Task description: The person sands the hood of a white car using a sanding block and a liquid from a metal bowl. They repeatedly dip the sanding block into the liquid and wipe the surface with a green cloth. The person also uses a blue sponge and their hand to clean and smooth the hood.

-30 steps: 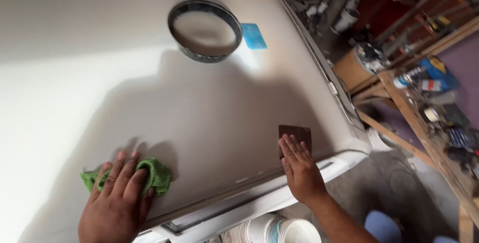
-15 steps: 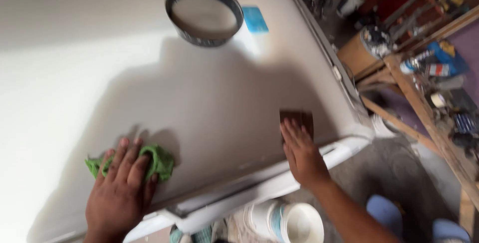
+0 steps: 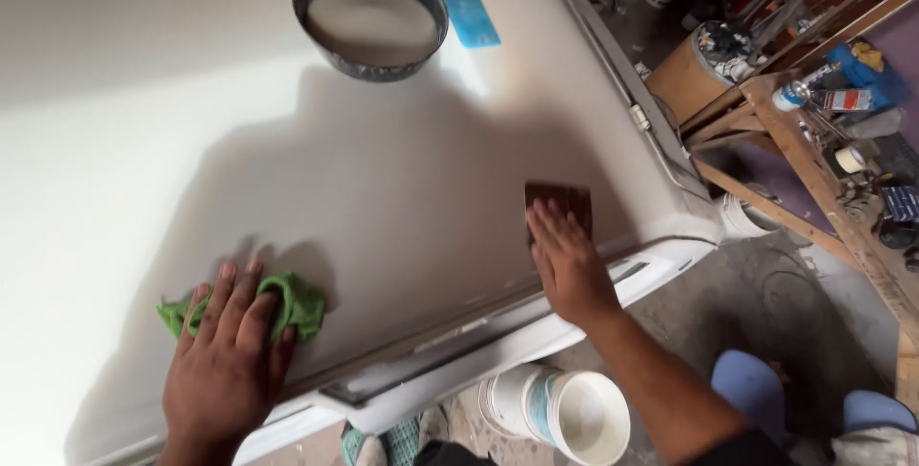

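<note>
Large off-white panel (image 3: 191, 141), smooth and slightly curved, filling most of the view, with a moulded white edge (image 3: 459, 356) along the near side. Beyond the panel on the right, grey concrete floor (image 3: 766, 284) and a crowded wooden workbench (image 3: 814, 169) with spray cans, tape rolls and small tools. Beside the bench, a round cardboard drum (image 3: 684, 74). Below the panel edge, a white plastic bucket (image 3: 574, 413) lying on its side, opening toward the camera. On the far part of the panel, a round dark-rimmed basin (image 3: 370, 14) with pale cloudy liquid inside, and just to its right a small flat blue spreader (image 3: 473, 21), close to the basin but apart from it.

Left hand (image 3: 230, 361) pressed palm down near the panel edge, fingers spread over a crumpled green cloth (image 3: 297, 299); resting on the cloth, not closed around it. Right hand (image 3: 565, 260) flat on the panel further right, fingers straight and together, pushing down on a brown sanding sheet (image 3: 560, 200), mostly covered by the fingertips. Not gripped either, only held under the flat palm. Both hands well apart from each other, right forearm reaching up from the lower right.
</note>
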